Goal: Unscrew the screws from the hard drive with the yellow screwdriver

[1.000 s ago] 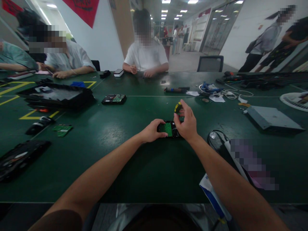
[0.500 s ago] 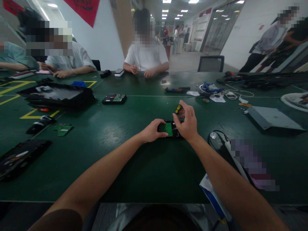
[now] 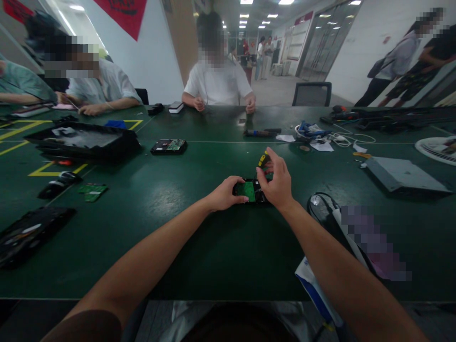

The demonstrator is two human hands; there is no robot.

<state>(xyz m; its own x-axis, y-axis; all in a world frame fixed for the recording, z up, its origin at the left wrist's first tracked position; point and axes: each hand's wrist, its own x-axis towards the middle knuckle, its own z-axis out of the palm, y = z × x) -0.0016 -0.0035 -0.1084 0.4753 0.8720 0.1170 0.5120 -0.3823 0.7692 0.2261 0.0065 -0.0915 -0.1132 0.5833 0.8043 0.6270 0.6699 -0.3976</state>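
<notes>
A small black hard drive (image 3: 250, 191) with a green circuit board on top lies on the green table (image 3: 199, 237) in front of me. My left hand (image 3: 225, 193) is closed on its left end and holds it down. My right hand (image 3: 276, 180) is wrapped round a screwdriver (image 3: 262, 160) with a yellow and black handle, which stands nearly upright with its tip on the drive's right part. The tip itself is hidden behind my fingers.
A second hard drive (image 3: 168, 146), a black tray (image 3: 83, 141), loose green boards (image 3: 92, 192) and a black panel (image 3: 28, 232) lie to the left. Cables (image 3: 320, 135), a grey box (image 3: 402, 175) and a black cable (image 3: 322, 204) sit right. People sit across the table.
My right hand has shifted slightly on the screwdriver handle, fingers moving round it. The drive and my left hand have stayed in place. The person opposite moved an arm.
</notes>
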